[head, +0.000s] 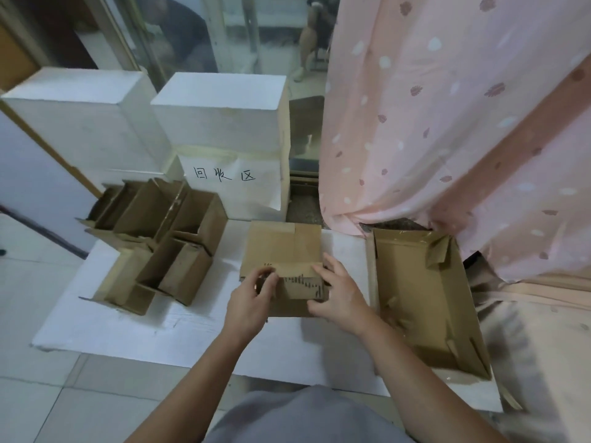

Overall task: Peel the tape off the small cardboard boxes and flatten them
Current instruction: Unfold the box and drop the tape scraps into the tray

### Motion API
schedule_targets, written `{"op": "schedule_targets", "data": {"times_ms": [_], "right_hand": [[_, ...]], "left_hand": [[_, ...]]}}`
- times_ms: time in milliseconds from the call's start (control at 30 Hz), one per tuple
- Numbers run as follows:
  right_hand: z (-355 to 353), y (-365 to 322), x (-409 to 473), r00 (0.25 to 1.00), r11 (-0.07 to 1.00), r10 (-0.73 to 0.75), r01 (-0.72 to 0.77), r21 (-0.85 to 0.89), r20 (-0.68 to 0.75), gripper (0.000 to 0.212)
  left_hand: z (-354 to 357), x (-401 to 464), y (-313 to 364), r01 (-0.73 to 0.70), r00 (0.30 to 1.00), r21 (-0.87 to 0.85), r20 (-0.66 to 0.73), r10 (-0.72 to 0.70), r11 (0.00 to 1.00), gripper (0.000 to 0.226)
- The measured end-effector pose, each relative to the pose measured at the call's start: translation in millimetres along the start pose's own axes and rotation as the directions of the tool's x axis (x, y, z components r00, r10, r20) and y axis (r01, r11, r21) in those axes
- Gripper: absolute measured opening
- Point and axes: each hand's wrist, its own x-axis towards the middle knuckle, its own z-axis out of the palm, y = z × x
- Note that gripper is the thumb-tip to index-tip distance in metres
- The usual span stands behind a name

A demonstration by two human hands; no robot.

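Both of my hands are on the small brown box (281,251) on the white sheet (198,330). My left hand (252,302) pinches the tape strip (295,269) near its end. My right hand (339,298) holds the box's near right corner, fingers curled round it.

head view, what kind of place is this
Probably an improvised indoor recycling corner: a handwritten paper sign on white foam boxes, opened cardboard boxes on the floor, and a pink curtain.
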Motion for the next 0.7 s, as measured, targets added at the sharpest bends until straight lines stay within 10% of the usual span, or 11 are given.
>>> {"op": "schedule_targets", "data": {"times_ms": [433,700], "right_hand": [[30,-39,24,0.981,0.915,0.091,-0.016,0.403,-0.168,0.045],[25,-38,26,0.998,0.95,0.054,-0.064,0.306,0.04,0.093]], "left_hand": [[-21,6,-2,-0.041,0.99,-0.235,-0.142,0.007,0.971,0.022],[-46,27,-15,-0.114,0.982,-0.107,0.14,0.129,0.988,0.081]]}}
